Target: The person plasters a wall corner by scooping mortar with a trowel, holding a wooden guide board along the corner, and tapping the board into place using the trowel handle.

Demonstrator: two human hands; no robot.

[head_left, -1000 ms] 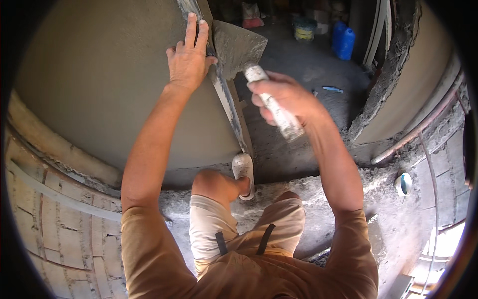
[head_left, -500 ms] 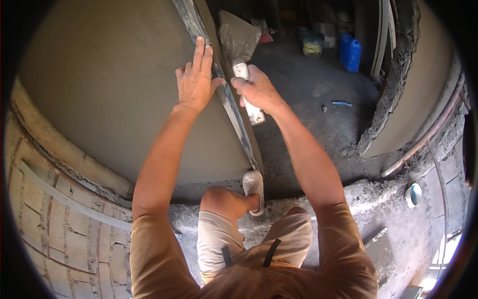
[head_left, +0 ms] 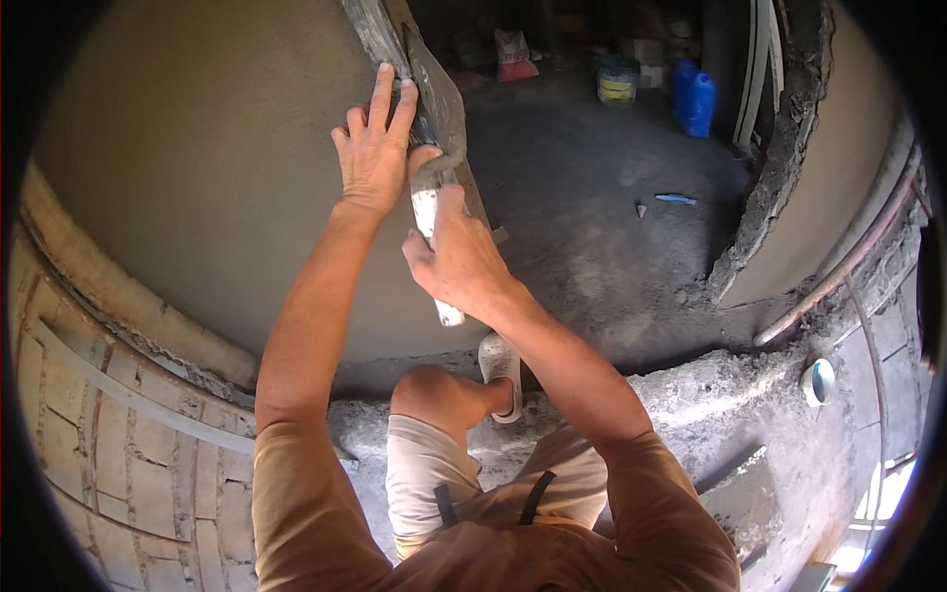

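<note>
My left hand [head_left: 373,158] lies with fingers outstretched and spread against a long, cement-smeared straightedge strip [head_left: 373,30] that runs along the edge of a grey plastered wall [head_left: 197,187]. Just below and to its right, my right hand [head_left: 459,247] grips the pale, spattered handle of a plastering trowel [head_left: 446,104]. The trowel's blade is turned on edge beside the strip, along the wall's corner. Wet-looking mortar shows near the handle end of the blade. My right hand and forearm hide the strip's lower part.
On the dark floor beyond stand a bucket [head_left: 618,81], a blue jug [head_left: 694,99] and a red-and-white bag [head_left: 514,57]. A small blue item [head_left: 676,199] lies nearer. At right is a rough wall edge [head_left: 779,178]; a white cup [head_left: 818,382] rests on the ledge.
My right hand has moved left and down, bringing the trowel from over the floor to the wall's edge, its blade now turned edge-on. My left hand has shifted slightly left, fingers wider apart.
</note>
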